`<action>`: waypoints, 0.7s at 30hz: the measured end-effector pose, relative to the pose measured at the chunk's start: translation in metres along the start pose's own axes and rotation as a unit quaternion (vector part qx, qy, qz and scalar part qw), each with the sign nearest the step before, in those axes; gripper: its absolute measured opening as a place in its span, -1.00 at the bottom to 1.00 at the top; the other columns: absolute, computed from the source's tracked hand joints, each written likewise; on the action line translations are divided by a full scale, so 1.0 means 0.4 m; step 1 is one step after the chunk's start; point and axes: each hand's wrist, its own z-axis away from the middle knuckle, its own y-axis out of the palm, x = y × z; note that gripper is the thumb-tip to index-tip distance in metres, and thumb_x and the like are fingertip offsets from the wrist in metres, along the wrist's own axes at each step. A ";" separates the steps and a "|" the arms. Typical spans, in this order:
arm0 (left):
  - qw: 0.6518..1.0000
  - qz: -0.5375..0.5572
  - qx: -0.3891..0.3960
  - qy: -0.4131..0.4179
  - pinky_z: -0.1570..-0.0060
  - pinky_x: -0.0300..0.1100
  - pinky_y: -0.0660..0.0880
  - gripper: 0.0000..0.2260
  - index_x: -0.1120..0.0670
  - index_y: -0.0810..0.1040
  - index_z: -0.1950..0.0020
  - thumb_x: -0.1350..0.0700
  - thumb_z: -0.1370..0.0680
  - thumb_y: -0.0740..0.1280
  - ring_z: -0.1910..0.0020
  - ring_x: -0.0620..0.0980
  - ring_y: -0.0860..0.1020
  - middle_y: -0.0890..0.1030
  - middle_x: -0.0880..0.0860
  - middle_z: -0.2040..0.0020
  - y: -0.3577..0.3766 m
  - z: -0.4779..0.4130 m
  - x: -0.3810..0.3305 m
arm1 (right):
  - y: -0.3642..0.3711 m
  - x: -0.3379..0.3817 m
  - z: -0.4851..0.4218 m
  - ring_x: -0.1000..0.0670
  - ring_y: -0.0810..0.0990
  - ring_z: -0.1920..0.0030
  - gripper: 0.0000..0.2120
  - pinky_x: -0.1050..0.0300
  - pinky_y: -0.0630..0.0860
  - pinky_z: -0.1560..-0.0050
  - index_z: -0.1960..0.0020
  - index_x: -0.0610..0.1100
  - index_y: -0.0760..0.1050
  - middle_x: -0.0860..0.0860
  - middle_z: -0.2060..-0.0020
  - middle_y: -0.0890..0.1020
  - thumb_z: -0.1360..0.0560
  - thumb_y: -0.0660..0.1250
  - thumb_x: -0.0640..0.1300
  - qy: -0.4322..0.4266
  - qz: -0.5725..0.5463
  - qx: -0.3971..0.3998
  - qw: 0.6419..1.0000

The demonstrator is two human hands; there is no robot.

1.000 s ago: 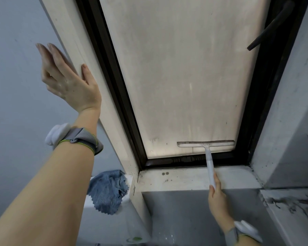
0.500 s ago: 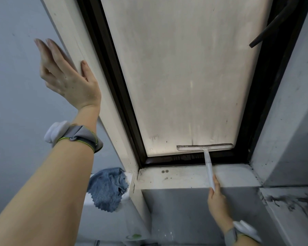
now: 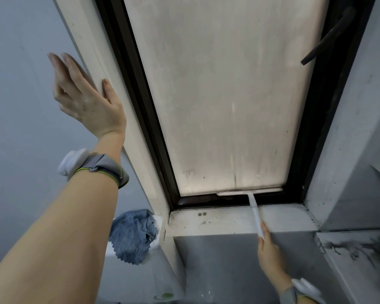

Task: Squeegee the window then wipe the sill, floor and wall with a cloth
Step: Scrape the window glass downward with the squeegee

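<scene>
Gripping the white squeegee (image 3: pixel 250 194) by its handle, the right hand (image 3: pixel 269 253) holds the blade at the window (image 3: pixel 226 95) pane's bottom edge. Left hand (image 3: pixel 88 99) lies flat, fingers spread, against the frame. Blue cloth (image 3: pixel 132 235) sits crumpled below.

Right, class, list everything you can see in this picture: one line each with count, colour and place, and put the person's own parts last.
Window pane: one, grimy cream-white, centre, in a dark frame.
Window handle: one, dark, upper right on the frame.
Squeegee: one, white, blade at the bottom edge of the pane, handle running down over the sill.
Sill: one, off-white with dark spots, below the frame.
Cloth: one, blue, crumpled on a ledge left of the sill.
Wall: grey, left side.
Ledge: one, grey with black smears, lower right.
Wristbands: two, grey, one on each wrist.
Left hand: one, open, flat against the pale window surround.
Right hand: one, closed on the squeegee handle.
</scene>
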 end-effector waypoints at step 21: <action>1.000 0.007 -0.009 0.008 -0.24 -0.02 0.29 -0.46 0.15 0.25 -0.47 0.03 -0.51 0.23 -0.34 0.05 0.31 0.24 0.14 -0.49 0.011 0.000 0.014 | 0.078 0.246 -0.008 -0.03 0.42 0.38 -0.48 0.13 0.33 0.42 -0.49 0.08 -0.05 -0.06 0.30 0.47 -0.60 0.07 -0.09 -0.154 -0.018 -0.020 0.988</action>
